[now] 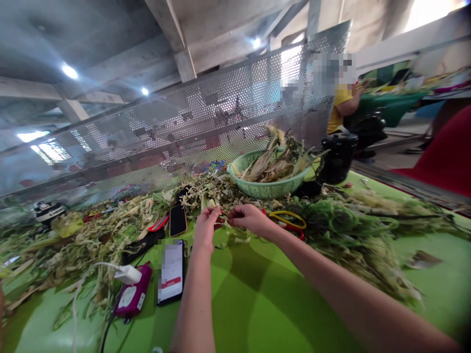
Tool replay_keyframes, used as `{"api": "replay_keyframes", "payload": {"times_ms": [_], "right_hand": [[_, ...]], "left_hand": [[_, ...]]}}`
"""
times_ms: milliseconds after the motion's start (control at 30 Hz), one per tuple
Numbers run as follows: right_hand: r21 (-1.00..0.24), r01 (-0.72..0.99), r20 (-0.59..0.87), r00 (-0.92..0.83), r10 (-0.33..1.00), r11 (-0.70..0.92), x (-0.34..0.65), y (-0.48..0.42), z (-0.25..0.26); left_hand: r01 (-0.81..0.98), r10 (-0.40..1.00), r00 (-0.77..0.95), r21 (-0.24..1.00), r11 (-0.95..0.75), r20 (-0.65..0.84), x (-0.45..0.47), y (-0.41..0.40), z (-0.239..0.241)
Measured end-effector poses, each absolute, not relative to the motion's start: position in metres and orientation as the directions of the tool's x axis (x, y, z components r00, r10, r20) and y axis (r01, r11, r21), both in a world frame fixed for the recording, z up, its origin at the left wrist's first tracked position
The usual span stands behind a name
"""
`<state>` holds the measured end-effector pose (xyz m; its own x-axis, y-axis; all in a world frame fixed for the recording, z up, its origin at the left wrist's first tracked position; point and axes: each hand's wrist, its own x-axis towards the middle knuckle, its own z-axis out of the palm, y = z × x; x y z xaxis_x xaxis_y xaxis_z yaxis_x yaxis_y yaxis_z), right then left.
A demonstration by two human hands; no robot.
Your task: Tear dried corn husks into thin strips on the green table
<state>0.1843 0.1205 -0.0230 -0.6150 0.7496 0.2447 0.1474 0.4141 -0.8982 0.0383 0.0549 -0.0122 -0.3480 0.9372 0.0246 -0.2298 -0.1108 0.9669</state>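
My left hand (pixel 205 227) and my right hand (pixel 247 218) meet over the green table (pixel 257 304), both pinching a pale green leaf strip (pixel 223 221) at the edge of a heap of dried leaves (pixel 209 193). The fingers of each hand are curled around the strip. Yellow and red scissors (pixel 289 219) lie just right of my right hand. A phone with a lit screen (pixel 171 270) lies left of my left forearm.
A green plastic basket (pixel 267 186) of husks stands behind the heap. More leaf piles (pixel 353 230) spread right and left. A dark phone (pixel 178 219), a magenta power bank (pixel 133 296) with a white plug, and a perforated metal screen (pixel 206 117) are nearby. A person in yellow (pixel 340 110) sits beyond.
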Motion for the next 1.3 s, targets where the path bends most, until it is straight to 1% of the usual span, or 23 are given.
{"api": "replay_keyframes", "payload": {"times_ms": [67,133,333,533,667,833,900,967,1100,1167,1300], "right_hand": [[-0.888,0.15,0.263,-0.609,0.748,0.435,0.185,0.121,-0.023],[-0.874,0.16,0.28,-0.604,0.746,0.458,0.186,0.122,-0.024],[-0.842,0.198,0.307,-0.588,0.748,0.501,0.187,0.124,-0.024],[-0.822,0.246,0.31,-0.561,0.767,0.513,0.188,0.124,-0.022],[-0.788,0.302,0.335,-0.52,0.785,0.536,0.189,0.123,-0.02],[-0.74,0.362,0.381,-0.469,0.797,0.567,0.19,0.121,-0.015],[-0.752,0.339,0.396,-0.453,0.799,0.565,0.191,0.12,-0.013],[-0.753,0.287,0.455,-0.423,0.784,0.592,0.191,0.12,-0.011],[-0.685,0.204,0.602,-0.383,0.701,0.7,0.192,0.117,-0.007],[-0.673,0.196,0.6,-0.42,0.681,0.713,0.19,0.116,-0.007],[-0.699,0.241,0.504,-0.503,0.703,0.673,0.186,0.115,-0.011]], "left_hand": [[-0.128,0.933,-0.354,0.985,-0.112,0.061,0.038,0.055,-0.012],[-0.083,0.929,-0.362,0.99,-0.116,0.079,0.038,0.055,-0.012],[-0.075,0.926,-0.36,0.986,-0.151,0.115,0.036,0.057,-0.014],[-0.058,0.954,-0.292,0.994,-0.091,0.071,0.038,0.053,-0.011],[-0.109,0.971,-0.235,0.991,-0.075,0.047,0.037,0.053,-0.012],[-0.114,0.98,-0.191,0.99,-0.081,0.058,0.037,0.053,-0.013],[-0.142,0.978,-0.202,0.987,-0.073,0.043,0.037,0.053,-0.012],[-0.175,0.969,-0.247,0.982,-0.073,0.028,0.035,0.053,-0.012],[-0.247,0.937,-0.349,0.963,-0.104,0.012,0.03,0.056,-0.015],[-0.283,0.932,-0.363,0.951,-0.121,0.01,0.028,0.058,-0.017],[-0.311,0.931,-0.365,0.941,-0.134,0.012,0.028,0.058,-0.018]]}}
